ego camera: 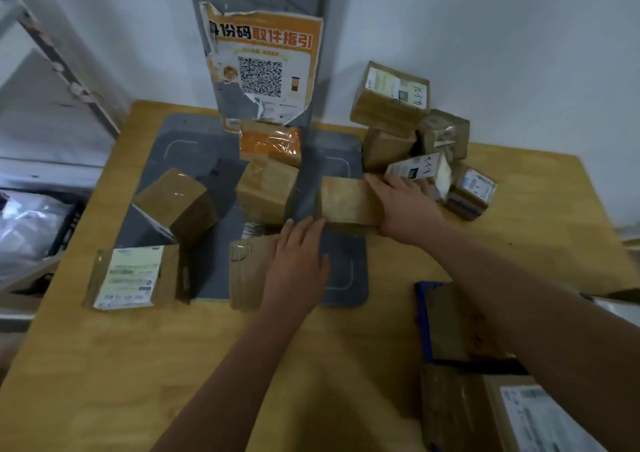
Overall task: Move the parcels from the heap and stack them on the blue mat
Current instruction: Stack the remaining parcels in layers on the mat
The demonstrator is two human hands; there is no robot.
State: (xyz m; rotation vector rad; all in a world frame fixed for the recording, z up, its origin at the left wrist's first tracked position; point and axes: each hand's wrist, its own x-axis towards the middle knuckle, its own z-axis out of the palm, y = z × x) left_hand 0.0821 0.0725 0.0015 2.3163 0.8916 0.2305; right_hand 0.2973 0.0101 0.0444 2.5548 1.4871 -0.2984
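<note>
So the wooden table (311,365) is covered in brown parcels, and most of them sit on or around a big grey pad (194,146) under a torn QR poster (265,67). The heap (412,129) of taped boxes is stacked up at the far right against the wall. The blue mat (420,309) is way down at the near right edge of the table, mostly hidden under the person's right forearm, and it looks like there's a parcel or two on it already, hard to say.

The one that matters right now is the small brown parcel (348,200) on the right part of the grey pad. Its long axis runs left to right. The right hand (405,205) is pressed against its right end, fingers spread and wrapped round it. The left hand (298,261) lies flat and loose, fingertips just touching the parcel's near left corner, palm over a flatter parcel (247,271).

My guess is the right hand does the lifting, since the mat lies back toward that side.
</note>
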